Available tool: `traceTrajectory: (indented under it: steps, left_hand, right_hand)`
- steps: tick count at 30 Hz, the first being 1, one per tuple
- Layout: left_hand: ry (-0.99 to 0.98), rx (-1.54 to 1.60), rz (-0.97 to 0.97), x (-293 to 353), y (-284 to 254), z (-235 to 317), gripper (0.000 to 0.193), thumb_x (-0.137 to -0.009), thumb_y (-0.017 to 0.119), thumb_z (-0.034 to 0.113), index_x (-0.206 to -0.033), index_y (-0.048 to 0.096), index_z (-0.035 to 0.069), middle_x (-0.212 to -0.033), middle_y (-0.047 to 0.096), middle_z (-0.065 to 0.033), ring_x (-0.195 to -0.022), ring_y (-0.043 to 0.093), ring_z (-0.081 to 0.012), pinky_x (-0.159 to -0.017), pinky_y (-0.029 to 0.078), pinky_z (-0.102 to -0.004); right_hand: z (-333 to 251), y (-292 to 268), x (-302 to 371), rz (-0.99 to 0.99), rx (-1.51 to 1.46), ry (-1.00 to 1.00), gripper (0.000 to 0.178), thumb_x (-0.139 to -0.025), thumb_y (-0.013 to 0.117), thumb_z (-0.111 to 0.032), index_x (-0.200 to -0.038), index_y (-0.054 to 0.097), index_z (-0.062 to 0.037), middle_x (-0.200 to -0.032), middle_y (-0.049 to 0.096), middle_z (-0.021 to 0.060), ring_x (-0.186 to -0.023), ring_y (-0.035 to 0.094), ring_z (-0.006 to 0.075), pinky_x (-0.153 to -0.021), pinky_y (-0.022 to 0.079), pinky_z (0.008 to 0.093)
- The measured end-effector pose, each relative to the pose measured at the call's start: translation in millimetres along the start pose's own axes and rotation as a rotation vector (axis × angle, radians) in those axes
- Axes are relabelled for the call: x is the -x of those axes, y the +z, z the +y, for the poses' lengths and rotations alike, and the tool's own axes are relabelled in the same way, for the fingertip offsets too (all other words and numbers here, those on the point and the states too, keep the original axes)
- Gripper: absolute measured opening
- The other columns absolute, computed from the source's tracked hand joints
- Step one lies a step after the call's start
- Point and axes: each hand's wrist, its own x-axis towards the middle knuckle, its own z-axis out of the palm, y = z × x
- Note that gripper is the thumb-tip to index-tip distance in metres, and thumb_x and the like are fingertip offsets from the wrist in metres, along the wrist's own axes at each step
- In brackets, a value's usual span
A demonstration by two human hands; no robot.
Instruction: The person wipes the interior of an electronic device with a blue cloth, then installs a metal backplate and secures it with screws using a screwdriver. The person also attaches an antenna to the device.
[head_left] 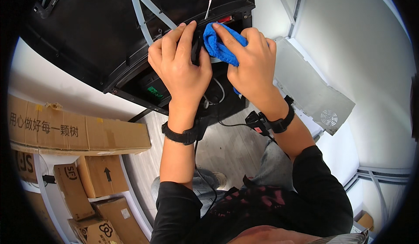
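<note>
My left hand (181,67) is closed around a dark flat part (197,47), its fingers over the top edge and its thumb on the near side. What exactly this part is cannot be made out. A crumpled blue cloth (220,47) is bunched in my right hand (254,67), close beside the dark part. The index finger presses on the cloth's top. Both hands work above the opening of a large black machine casing (87,39). Pale flat cables (148,8) run across the casing toward my left hand.
Inside the casing's opening lies a looped grey cable (221,91). A grey panel with a round vent (323,104) leans at the right. Black wrist straps carry wired small devices (257,124). Cardboard boxes (102,174) are stacked at lower left, beside a long carton (78,130).
</note>
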Motion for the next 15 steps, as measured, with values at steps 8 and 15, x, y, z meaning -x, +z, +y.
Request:
traceTrajectory:
  steps: [8,15]
  left_hand:
    - [0.005,0.001,0.011,-0.6,0.2,-0.9,0.051,-0.062,0.070,0.000,-0.112,0.069,0.010,-0.109,0.064,-0.0037,-0.098,0.051,-0.0228,-0.088,0.037,-0.0325]
    - [0.000,0.006,0.017,0.6,2.9,-0.6,0.051,-0.062,0.070,0.000,-0.112,0.069,0.011,-0.109,0.064,-0.0033,-0.099,0.051,-0.0228,-0.088,0.038,-0.0327]
  right_hand:
    - [-2.8,3.1,1.9,-0.011,0.045,0.003,0.067,-0.065,0.063,0.001,-0.126,0.063,-0.0268,-0.087,0.044,0.0044,-0.083,0.048,0.0220,-0.074,0.029,0.0368]
    - [-2.7,3.3,3.7,-0.029,0.046,-0.008,0.067,-0.066,0.063,0.001,-0.127,0.062,-0.0264,-0.088,0.044,0.0046,-0.083,0.048,0.0222,-0.074,0.028,0.0370]
